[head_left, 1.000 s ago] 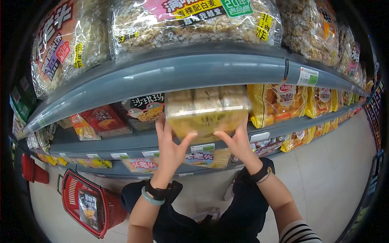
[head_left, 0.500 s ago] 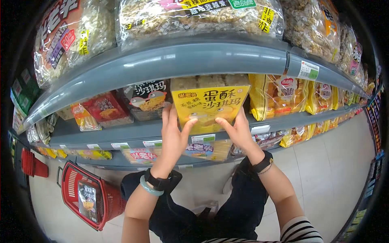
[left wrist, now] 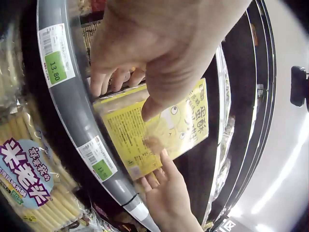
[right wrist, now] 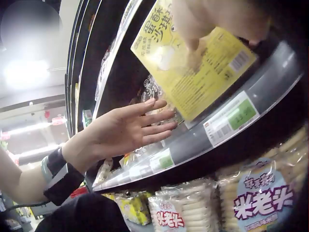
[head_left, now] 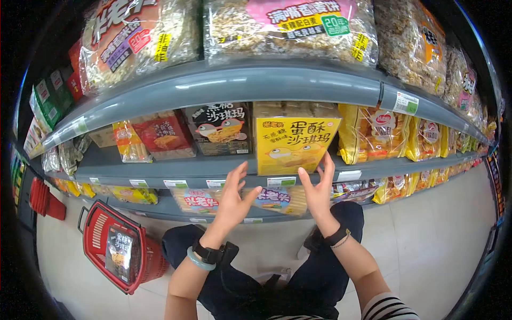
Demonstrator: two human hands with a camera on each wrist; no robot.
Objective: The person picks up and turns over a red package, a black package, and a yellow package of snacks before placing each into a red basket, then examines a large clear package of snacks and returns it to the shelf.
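Observation:
A yellow pack of sachima (head_left: 296, 144) stands upright at the front of the middle shelf, its printed face toward me. My left hand (head_left: 233, 197) is off the pack, a little to its lower left, with fingers spread and nothing in them. In the right wrist view that left hand (right wrist: 128, 128) shows its palm and straight fingers. My right hand (head_left: 318, 194) is at the pack's lower right corner, thumb in front and fingers beside it. The left wrist view shows this right hand (left wrist: 169, 195) with loosely extended fingers right at the pack's edge.
A black sachima pack (head_left: 221, 130) stands left of the yellow one, bagged bread (head_left: 373, 133) right of it. An upper shelf edge (head_left: 240, 85) overhangs them. On the floor at left, a red basket (head_left: 144, 248) holds another black sachima pack (head_left: 120, 253).
The yellow pack, gripped by both hands and tilted earlier, now stands on the shelf. My left hand has let go and drawn back down-left; my right hand has loosened at the corner.

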